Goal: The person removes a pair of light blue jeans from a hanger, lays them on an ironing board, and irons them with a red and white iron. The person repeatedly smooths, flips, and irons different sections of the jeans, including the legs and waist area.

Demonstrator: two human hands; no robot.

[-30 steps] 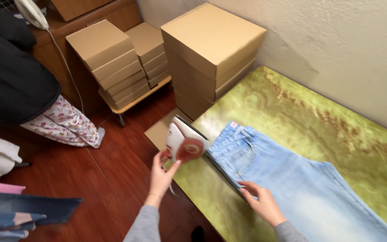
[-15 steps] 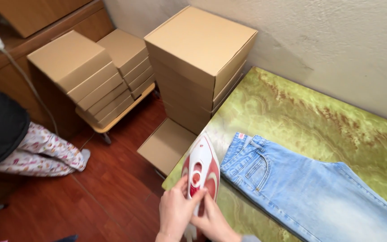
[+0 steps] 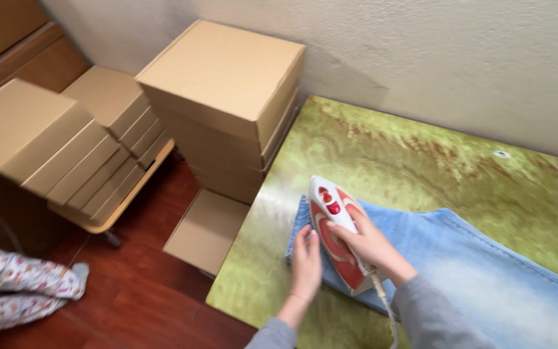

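Now my iron (image 3: 336, 236), which half a second ago I held up off the cloth in both hands, lies flat on the waistband end of the blue jeans (image 3: 460, 258), its nose pointing toward eleven o'clock. My right hand (image 3: 371, 244) is closed around its handle, fingers curled over the top, and the white cord (image 3: 382, 297) trails back along my grey sleeve toward six o'clock. My left hand (image 3: 307, 262) has let go of the iron and now lies flat, fingers spread, on the denim just beside the iron at its nine o'clock, pinning the cloth near its left edge.

The jeans stretch away toward four o'clock across the green mottled table (image 3: 421, 155). The table's left edge runs close at nine o'clock of my left hand, with the red wooden floor (image 3: 143, 297) below it. Bare tabletop lies open from twelve to two o'clock up to the wall (image 3: 434, 58). A tall stack of cardboard boxes (image 3: 227, 110) touches the table's corner at eleven o'clock, with a flat carton (image 3: 205, 229) on the floor beneath it.
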